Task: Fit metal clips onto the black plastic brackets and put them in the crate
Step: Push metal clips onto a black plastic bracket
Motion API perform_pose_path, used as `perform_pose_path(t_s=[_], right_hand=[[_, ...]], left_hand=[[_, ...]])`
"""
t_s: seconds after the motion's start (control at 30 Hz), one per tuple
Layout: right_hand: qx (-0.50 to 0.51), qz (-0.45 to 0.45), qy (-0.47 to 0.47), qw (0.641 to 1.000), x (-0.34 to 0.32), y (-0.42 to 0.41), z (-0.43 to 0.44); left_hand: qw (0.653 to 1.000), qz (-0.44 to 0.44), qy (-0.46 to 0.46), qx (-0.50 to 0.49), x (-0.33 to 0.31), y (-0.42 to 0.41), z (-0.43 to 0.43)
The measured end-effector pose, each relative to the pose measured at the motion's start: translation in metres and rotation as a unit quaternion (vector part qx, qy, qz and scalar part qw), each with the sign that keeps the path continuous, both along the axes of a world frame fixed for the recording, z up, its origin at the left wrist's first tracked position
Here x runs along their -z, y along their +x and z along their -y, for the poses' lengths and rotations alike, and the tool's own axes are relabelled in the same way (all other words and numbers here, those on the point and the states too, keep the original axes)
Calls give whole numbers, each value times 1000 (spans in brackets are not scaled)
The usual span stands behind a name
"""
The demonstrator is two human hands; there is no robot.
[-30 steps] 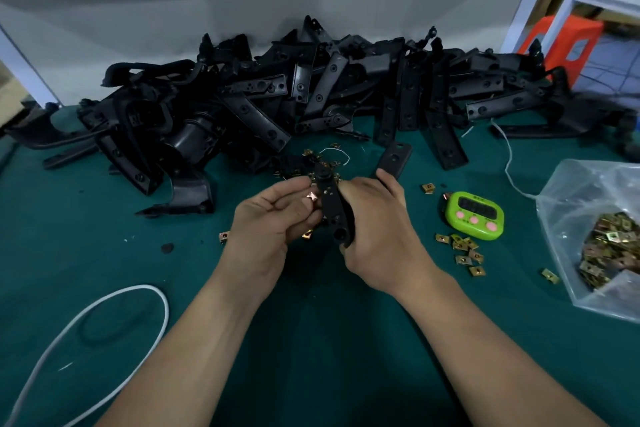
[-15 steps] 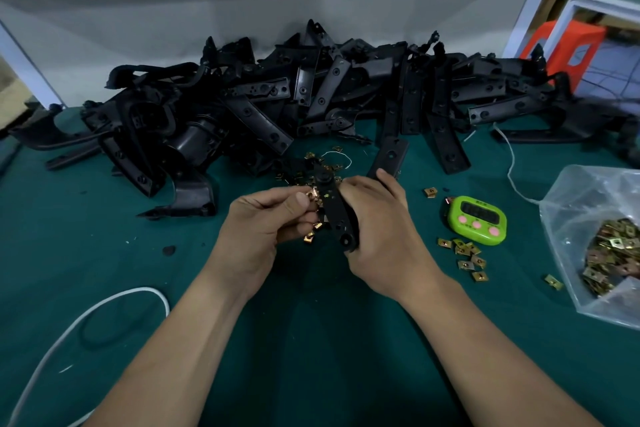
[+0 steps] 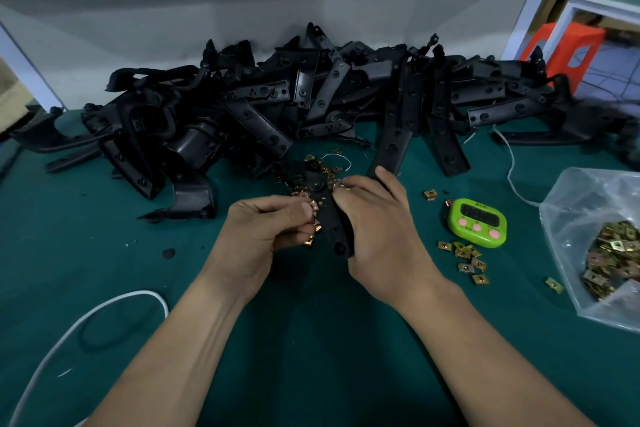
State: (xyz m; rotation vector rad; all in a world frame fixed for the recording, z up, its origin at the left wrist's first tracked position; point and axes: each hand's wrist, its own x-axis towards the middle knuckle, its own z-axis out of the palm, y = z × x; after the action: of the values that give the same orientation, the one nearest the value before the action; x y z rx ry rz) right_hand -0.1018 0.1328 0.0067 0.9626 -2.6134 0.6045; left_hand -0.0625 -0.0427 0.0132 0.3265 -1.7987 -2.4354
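White round cable [image 3: 104, 308] is seen looped on the dark green, cloth-like worktop [image 3: 311, 357], nearest left. Over mid-worktop, a flat, elongated black plastic bracket [image 3: 329, 222] with a round boss at its near end is gripped by the right hand [image 3: 384, 232], fingers curled round its right edge. A small brass-coloured folded metal clip [image 3: 314, 211] is pinched by thumb and forefinger of the left hand [image 3: 259, 236] at the bracket's left edge. Further clips [image 3: 309, 241] are tucked under its curled fingers. To the right, square loose clips [image 3: 464, 255] are scattered beside a rounded, glossy green timer [image 3: 477, 222]. A crinkled clear bag [image 3: 571, 204] of clips lies far right. Behind, a heap of matte black brackets [image 3: 311, 107] is piled along the worktop's back.
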Motion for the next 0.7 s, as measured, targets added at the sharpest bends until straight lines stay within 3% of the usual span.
perform_pose_path(t_s=[0.7], right_hand=[[-13,17,-5,1000,3,2,3]], left_hand=[[999,30,19,-17,4,-1,-3]])
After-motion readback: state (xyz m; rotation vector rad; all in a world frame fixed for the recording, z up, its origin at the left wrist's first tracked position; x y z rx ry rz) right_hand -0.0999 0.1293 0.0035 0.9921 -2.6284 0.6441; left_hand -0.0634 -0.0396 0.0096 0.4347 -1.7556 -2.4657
